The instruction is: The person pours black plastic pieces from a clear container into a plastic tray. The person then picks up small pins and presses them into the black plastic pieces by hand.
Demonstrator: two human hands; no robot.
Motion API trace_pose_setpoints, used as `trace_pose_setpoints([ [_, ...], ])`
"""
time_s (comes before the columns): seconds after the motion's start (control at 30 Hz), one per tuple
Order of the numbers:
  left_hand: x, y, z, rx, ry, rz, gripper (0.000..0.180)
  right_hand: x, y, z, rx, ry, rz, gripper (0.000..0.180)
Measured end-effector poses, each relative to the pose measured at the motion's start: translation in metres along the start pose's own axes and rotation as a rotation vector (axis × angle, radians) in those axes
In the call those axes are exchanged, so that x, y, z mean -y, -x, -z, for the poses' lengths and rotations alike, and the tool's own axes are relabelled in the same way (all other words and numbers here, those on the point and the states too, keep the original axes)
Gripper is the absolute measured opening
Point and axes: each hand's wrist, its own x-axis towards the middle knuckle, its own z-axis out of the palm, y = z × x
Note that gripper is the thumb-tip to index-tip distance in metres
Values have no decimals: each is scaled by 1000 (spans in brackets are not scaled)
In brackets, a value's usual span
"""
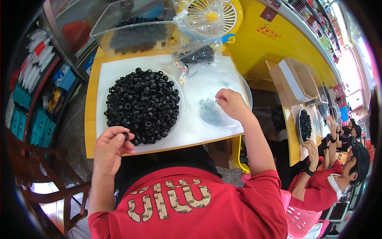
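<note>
Between the thumb and fingers of my left hand [109,149] is a small round black plastic piece [126,136] with a hole. It is at the near edge of a heaped pile of similar black pieces [141,105] on a clear round tray [182,104]. My right hand [233,104] is closed in a pinch above a second clear tray [192,81]. Whatever its fingertips hold, if anything, is too small to make out. Under and beside that hand, small thin silvery pieces [210,112] lie scattered in the tray.
Behind the trays stand a clear bin [135,28] of black pieces, a plastic bag [201,55] with dark contents and a yellow fan [211,16]. A wooden chair [51,187] is at left. On the right, a co-worker [322,183] sits at another table near a cardboard box [292,79].
</note>
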Motion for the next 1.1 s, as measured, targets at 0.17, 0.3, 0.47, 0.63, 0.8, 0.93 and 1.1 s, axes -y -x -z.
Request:
trace_pose_setpoints([
  [0.17,3,-11,-33,174,72,82,13,2,8,12,-52,-453,-151,19],
  [0.3,9,-12,-41,130,28,153,17,-8,12,7,-130,-234,-42,19],
  [0.47,9,-12,-45,118,27,170,20,-16,9,-5,-108,-71,120,21],
  [0.63,-41,7,-106,824,-1032,-606,35,-8,-4,-21,-39,158,115,19],
  [0.8,-99,51,-155,1259,-1341,-968,36,6,-6,-18,10,192,50,22],
  [0.93,-97,35,-143,1308,-1064,-986,37,-25,9,-11,-114,114,9,22],
  [1.1,-113,27,-81,1647,-690,-601,29,-6,25,38,357,295,-21,21],
])
